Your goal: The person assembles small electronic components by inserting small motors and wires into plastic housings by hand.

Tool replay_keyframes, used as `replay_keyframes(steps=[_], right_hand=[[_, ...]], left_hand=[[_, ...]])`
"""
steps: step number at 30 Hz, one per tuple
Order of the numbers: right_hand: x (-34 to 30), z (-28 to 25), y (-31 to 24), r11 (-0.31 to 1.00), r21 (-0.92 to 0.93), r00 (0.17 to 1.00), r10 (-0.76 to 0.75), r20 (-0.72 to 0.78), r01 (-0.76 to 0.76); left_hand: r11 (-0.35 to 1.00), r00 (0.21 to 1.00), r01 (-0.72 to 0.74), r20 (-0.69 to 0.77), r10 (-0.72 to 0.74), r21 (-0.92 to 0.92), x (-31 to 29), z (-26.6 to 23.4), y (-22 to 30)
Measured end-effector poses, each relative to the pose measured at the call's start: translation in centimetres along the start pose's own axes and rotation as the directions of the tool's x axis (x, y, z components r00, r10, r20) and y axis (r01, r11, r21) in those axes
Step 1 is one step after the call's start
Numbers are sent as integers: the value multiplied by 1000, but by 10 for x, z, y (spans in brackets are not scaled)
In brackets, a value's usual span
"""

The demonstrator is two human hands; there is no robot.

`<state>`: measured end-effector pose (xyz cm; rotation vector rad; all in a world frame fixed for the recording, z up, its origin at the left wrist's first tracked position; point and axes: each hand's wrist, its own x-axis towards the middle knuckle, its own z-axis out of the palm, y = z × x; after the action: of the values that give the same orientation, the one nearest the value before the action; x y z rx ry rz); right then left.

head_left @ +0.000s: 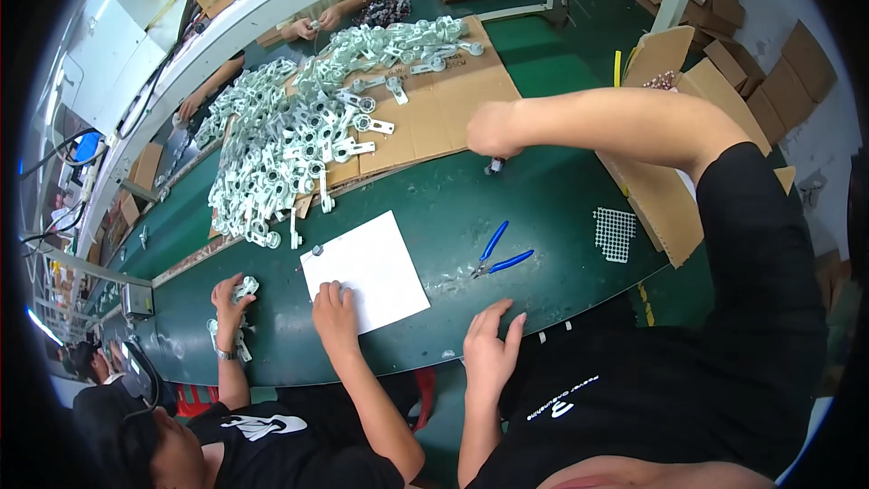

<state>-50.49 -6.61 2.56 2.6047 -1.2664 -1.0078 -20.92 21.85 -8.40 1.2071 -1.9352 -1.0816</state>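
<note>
My right hand (494, 130) is closed in a fist above the green table (453, 190), near the cardboard sheet. A small dark and whitish piece (494, 166) shows just under the fist; it seems to be gripped, but its kind is not clear. My left hand (491, 344) rests at the near table edge, fingers apart and holding nothing. Between my hands lie cutting pliers with blue handles (501, 249), their jaws towards the left. A white sheet of paper (389, 263) lies left of the pliers, with a small grey piece (317, 251) at its corner.
A big heap of pale green plastic parts (290, 127) covers much of the cardboard sheet (444, 118). A co-worker at left has one hand (335, 312) on the paper. A white grid piece (615, 234) lies near an open carton (661, 208). Other people's hands work across the table.
</note>
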Motion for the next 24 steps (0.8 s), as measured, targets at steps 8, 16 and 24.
replay_keyframes(steps=[8, 16, 24], right_hand=[[-66, -19, 7, 997, 38, 997, 67, -36, -65], [-285, -72, 40, 911, 310, 810, 391, -438, -272], [-406, 29, 37, 628, 471, 751, 650, 120, -619]], left_hand=[[999, 1000, -1, 30, 2, -33, 16, -1, -1], [998, 991, -27, 131, 36, -64, 39, 24, 13], [993, 972, -69, 217, 89, -95, 53, 49, 41]])
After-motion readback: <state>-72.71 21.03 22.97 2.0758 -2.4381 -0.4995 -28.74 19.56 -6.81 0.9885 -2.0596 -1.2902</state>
